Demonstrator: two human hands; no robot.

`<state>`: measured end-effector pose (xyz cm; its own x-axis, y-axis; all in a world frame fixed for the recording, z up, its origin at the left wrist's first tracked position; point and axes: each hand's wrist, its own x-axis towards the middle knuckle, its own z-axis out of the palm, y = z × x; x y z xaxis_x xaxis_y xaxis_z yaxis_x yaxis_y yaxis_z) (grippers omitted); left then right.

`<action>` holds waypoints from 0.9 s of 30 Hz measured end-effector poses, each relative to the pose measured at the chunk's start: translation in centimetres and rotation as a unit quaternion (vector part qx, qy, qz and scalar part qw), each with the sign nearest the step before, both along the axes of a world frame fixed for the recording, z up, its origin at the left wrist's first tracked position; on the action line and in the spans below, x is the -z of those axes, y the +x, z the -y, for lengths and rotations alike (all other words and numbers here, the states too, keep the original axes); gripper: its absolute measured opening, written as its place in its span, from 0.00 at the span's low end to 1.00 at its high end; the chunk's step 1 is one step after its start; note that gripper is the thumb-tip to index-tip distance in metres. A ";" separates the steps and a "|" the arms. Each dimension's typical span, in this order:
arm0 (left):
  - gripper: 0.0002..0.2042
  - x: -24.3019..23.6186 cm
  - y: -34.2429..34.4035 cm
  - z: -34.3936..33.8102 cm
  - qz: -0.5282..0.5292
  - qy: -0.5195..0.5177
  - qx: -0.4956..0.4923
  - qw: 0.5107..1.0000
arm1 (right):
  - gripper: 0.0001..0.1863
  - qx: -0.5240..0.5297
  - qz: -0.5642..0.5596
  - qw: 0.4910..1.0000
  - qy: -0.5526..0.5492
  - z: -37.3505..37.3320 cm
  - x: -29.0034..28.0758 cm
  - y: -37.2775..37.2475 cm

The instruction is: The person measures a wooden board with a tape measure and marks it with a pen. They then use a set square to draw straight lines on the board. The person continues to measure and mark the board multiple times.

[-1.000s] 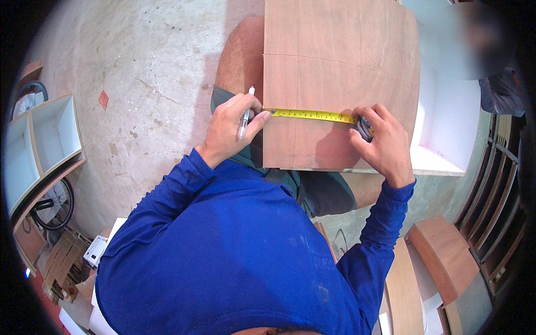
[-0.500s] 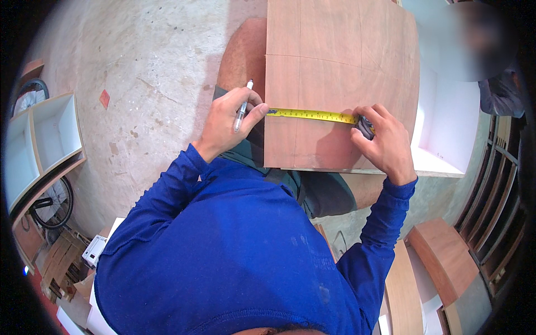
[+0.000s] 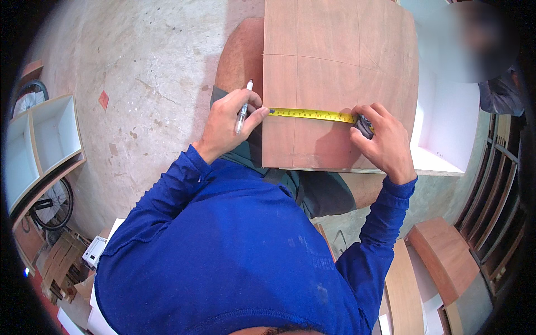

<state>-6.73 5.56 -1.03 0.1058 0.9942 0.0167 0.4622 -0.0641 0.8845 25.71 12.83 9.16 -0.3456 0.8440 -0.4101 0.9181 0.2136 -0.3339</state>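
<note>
A reddish plywood panel (image 3: pixel 335 72) with thin pencil-like lines across it lies before me, over my legs. Across it stretches the yellow blade of a tape measure (image 3: pixel 312 114), running from the panel's left edge to the case on the right. My right hand (image 3: pixel 385 137) is closed round that dark case, on the panel. At the left edge, my left hand (image 3: pixel 229 117) keeps a white and clear pen (image 3: pixel 243 109) between its fingers, tip pointing away. Its thumb and fingertip are at the hooked end of the blade; whether they pinch it I cannot tell.
White-lined box-like cabinetry (image 3: pixel 441 128) adjoins the panel on the right, with a blurred person (image 3: pixel 497 92) beyond it. An open white shelf unit (image 3: pixel 56 128) and a bicycle wheel (image 3: pixel 56 204) stand far left. Wooden boards (image 3: pixel 441 257) lie at the lower right.
The panel appears shifted very slightly left, and the left hand's fingertips now lie closer over the panel's edge. Both hands keep their holds on pen and tape measure.
</note>
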 end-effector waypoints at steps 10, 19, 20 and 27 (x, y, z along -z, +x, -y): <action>0.11 -0.1 0.2 0.1 0.005 -0.016 0.000 1.000 | 0.25 -0.003 -0.008 1.000 -0.001 0.0 0.0 0.1; 0.11 0.1 0.3 0.0 0.011 -0.009 -0.001 1.000 | 0.25 0.001 -0.008 1.000 -0.009 -0.1 -0.2 0.0; 0.11 0.1 0.4 0.0 0.013 -0.008 -0.002 1.000 | 0.25 0.001 -0.011 1.000 -0.007 -0.1 -0.1 0.0; 0.11 -0.1 0.3 0.1 0.016 -0.040 -0.006 0.999 | 0.24 0.005 -0.028 1.000 -0.001 0.0 0.1 0.1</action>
<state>-6.39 5.42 -0.95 0.0950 0.9937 -0.0591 0.4339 0.0121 0.9009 25.83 12.80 9.07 -0.3597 0.8469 -0.3916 0.9001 0.2044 -0.3847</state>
